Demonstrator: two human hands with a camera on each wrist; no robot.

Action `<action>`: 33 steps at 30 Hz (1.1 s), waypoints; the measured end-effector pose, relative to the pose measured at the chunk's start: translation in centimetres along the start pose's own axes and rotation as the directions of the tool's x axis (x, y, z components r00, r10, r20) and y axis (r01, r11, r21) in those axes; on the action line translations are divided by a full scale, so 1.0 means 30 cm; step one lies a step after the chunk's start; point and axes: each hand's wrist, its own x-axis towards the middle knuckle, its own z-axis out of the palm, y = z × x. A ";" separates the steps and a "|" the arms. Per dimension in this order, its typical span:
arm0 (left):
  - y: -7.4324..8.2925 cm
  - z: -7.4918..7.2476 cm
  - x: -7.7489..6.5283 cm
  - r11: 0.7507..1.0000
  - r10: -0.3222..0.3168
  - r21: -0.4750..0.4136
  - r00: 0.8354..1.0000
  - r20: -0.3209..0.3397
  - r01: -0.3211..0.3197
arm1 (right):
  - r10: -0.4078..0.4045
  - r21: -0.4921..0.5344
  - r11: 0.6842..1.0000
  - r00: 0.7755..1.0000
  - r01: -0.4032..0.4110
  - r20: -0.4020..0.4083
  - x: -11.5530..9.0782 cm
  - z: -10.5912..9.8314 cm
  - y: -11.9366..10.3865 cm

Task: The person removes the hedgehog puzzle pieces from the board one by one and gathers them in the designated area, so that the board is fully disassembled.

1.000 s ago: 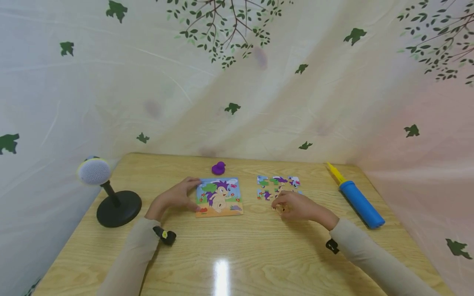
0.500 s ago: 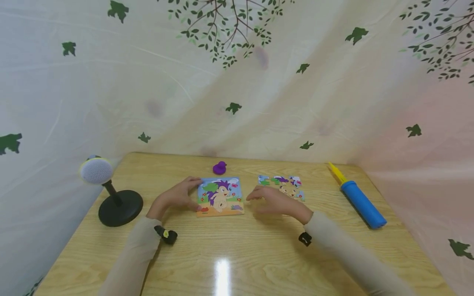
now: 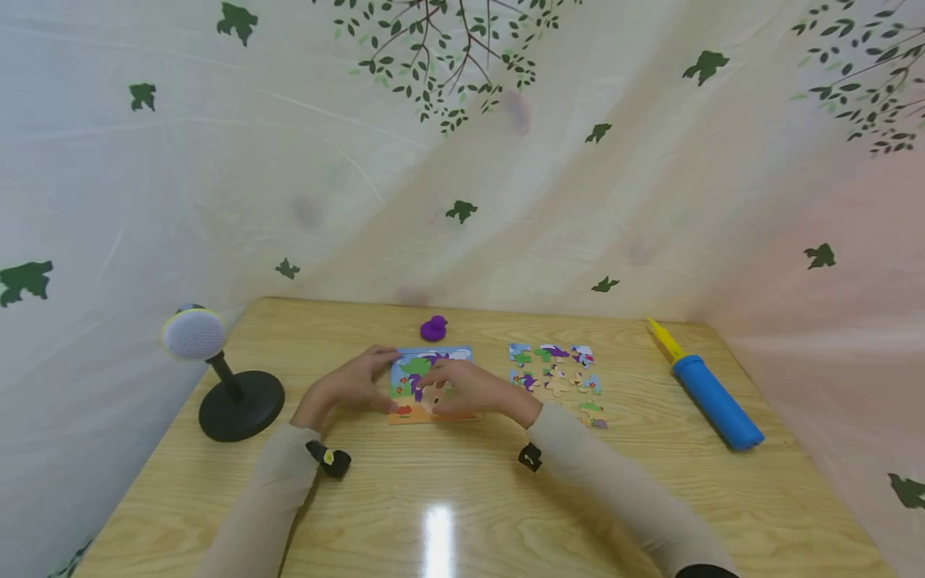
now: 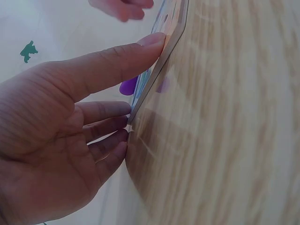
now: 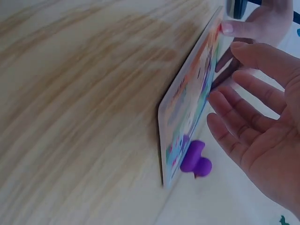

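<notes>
A flat jigsaw board [image 3: 413, 371], printed with a purple-haired hedgehog, lies on the table. My left hand [image 3: 350, 383] spans its left side, the thumb [image 4: 152, 44] pressing near the front corner and the other fingers touching the edge farther back. Over the board's middle hovers my right hand [image 3: 470, 391], hiding part of the picture. Its fingers [image 5: 229, 110] are loosely spread, with nothing between them in the right wrist view. Several loose jigsaw pieces [image 3: 558, 382] lie in rows to the right, the lower ones partly hidden.
A purple toy duck [image 3: 433, 328] sits just behind the board. At the left stands a microphone-shaped object [image 3: 195, 335] on a round black base [image 3: 242, 407]. A blue hand pump [image 3: 715, 401] with a yellow nozzle lies on the right. Printed fabric hangs behind the table [image 3: 405, 506].
My right hand has moved left, from the loose pieces to above the board, so more of the pieces show. The left hand keeps its place at the board's left side.
</notes>
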 end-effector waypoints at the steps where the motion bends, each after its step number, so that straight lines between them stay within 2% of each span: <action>1: 0.000 0.000 0.000 1.000 0.002 -0.001 1.000 0.001 -0.002 | 0.002 0.009 1.000 1.000 -0.002 0.007 0.010 0.004 -0.006; 7: 0.005 -0.002 -0.003 1.000 0.025 -0.006 1.000 0.000 -0.025 | -0.029 -0.029 0.999 0.999 0.030 0.033 0.053 0.025 -0.038; 12: 0.003 -0.001 0.000 0.999 0.037 0.008 0.999 -0.007 -0.037 | -0.029 -0.059 0.998 0.999 0.030 0.028 0.080 0.049 -0.033; 19: 0.003 -0.001 -0.002 1.000 0.030 0.003 1.000 -0.007 -0.030 | -0.008 -0.012 1.000 0.999 0.008 0.040 0.100 0.058 -0.024; 26: -0.003 -0.004 -0.002 0.999 0.048 0.016 0.999 -0.005 -0.048 | -0.012 0.009 1.000 0.998 0.012 0.061 0.110 0.053 -0.026; 33: -0.014 -0.004 -0.003 0.998 0.058 -0.008 0.998 0.014 -0.058 | -0.009 0.070 0.998 0.997 0.004 0.080 0.109 0.048 -0.038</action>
